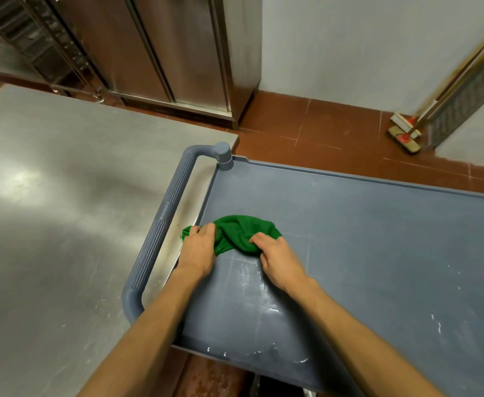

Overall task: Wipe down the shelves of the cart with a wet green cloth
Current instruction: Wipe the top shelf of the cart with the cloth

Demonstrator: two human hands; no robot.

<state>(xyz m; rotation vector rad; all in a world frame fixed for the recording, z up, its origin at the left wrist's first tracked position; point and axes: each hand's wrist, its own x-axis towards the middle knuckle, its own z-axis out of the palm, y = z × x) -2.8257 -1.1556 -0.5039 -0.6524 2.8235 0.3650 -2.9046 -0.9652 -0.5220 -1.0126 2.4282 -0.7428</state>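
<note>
Both hands [235, 247] on bunched, nubbly green cloth [235, 233], smooth grey shelf [364, 239].

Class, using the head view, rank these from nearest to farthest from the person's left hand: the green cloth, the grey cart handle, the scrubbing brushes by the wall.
1. Crumpled green cloth: under the left hand, on the grey-blue top shelf.
2. Ribbed grey cart handle: just left of that hand.
3. Wooden-handled scrubbing brushes: far right, on the red floor by the wall.

The cloth [236, 234] lies on my cart's top shelf [364, 239]; the bench [63, 210] stands left, brooms [405, 136] far right.
</note>
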